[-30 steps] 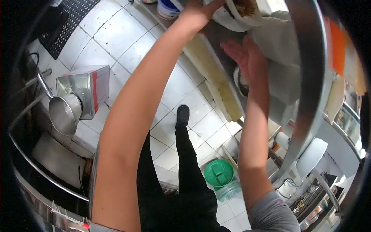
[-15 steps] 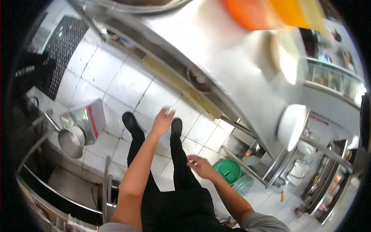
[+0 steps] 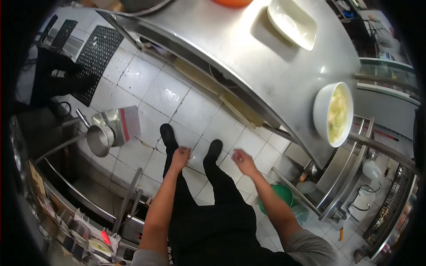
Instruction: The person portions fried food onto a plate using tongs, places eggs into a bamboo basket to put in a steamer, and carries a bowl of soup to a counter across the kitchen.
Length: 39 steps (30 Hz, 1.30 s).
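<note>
Both hands free, out over the white-tiled floor (image 3: 171, 95), between the person's body and the metal tabletop (image 3: 213, 33). Left hand (image 3: 181, 158): grip loose, fingers half curled, nothing seen in it. Right hand (image 3: 244, 161): same, grip slack, fingers bent, no object visible. Hands apart from each other, neither touching the tabletop. Nearest to the right arm: green bin (image 3: 278, 195) on the floor, partly behind the forearm. White bowl (image 3: 321, 113) with yellow-green food sits near the right end of the tabletop; white oblong dish (image 3: 306, 33) farther back, orange item cut off at the top edge. Left side: long-handled metal pan (image 3: 98, 142) just beside a metal tin (image 3: 116, 126), black perforated mat (image 3: 100, 55) beyond.
</note>
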Tool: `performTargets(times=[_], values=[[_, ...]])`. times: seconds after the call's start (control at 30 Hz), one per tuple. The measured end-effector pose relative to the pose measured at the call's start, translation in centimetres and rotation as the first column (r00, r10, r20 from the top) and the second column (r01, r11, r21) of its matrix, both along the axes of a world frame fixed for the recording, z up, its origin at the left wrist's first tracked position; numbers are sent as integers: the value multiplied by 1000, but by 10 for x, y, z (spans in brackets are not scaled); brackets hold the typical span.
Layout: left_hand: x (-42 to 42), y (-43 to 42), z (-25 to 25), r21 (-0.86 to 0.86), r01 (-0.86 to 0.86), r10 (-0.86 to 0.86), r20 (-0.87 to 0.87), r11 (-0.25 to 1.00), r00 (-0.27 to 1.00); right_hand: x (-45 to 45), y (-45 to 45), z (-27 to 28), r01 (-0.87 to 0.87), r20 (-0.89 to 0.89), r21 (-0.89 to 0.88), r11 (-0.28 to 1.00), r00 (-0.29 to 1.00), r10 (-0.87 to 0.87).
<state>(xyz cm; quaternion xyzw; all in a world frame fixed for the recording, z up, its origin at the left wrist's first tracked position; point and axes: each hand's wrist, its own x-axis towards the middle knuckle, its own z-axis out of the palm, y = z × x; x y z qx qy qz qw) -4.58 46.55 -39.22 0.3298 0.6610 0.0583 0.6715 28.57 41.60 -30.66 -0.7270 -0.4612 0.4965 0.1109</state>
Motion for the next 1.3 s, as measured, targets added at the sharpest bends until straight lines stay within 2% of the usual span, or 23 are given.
performTargets(times=[0.03,0.07,0.1,0.13,0.17,0.23,0.33,0.47,0.63,0.67,0.77,0.87,0.97,1.07,1.1,1.13,1.17,1.2,1.3], values=[[18,7,1,-95,-102,113,111,990,987,9,12,-5,-29,65,47,998,998,26],[38,14,0,-194,-191,231,207,962,951,13,28,-3,12,125,-6,1000,992,-11],[60,19,-10,-236,-220,286,300,947,910,29,31,-26,-95,201,154,983,978,63],[82,26,-24,-272,-243,337,386,931,859,37,45,-35,-124,224,189,974,971,80],[106,31,-54,-339,-224,364,438,914,822,47,54,-56,-197,332,241,950,937,110],[158,52,-78,-361,-270,425,473,893,772,64,78,-91,-343,499,325,881,854,148],[218,83,-112,-345,-367,501,513,864,697,86,109,-140,-495,723,230,838,663,193],[262,120,-129,-319,-469,566,517,823,642,104,132,-184,-487,770,187,853,612,181],[284,121,-168,-359,-440,564,608,823,559,105,141,-176,-486,803,-6,874,518,294],[281,119,-170,-353,-420,544,632,836,551,107,140,-178,-512,822,9,859,494,285],[269,102,-166,-303,-472,559,517,828,649,113,141,-181,-596,854,131,792,474,215],[238,64,-154,-257,-568,618,441,782,651,104,143,-175,-490,834,27,871,492,250],[211,39,-154,-304,-572,647,393,762,653,109,140,-187,-541,861,85,837,463,212],[198,41,-142,-311,-533,617,374,787,693,102,143,-179,-471,838,34,881,494,232],[198,41,-136,61,-471,452,201,880,869,104,142,-180,-461,826,31,887,512,237],[198,41,-130,397,-275,321,-53,876,946,105,141,-181,-450,813,31,892,530,240],[199,42,-125,631,19,251,-336,775,908,107,140,-182,-440,800,29,897,548,243],[200,57,-102,689,-150,334,-141,709,932,106,141,-181,-405,782,25,914,577,235],[218,91,-81,798,173,26,-230,577,973,111,135,-190,-512,837,98,853,507,208]])
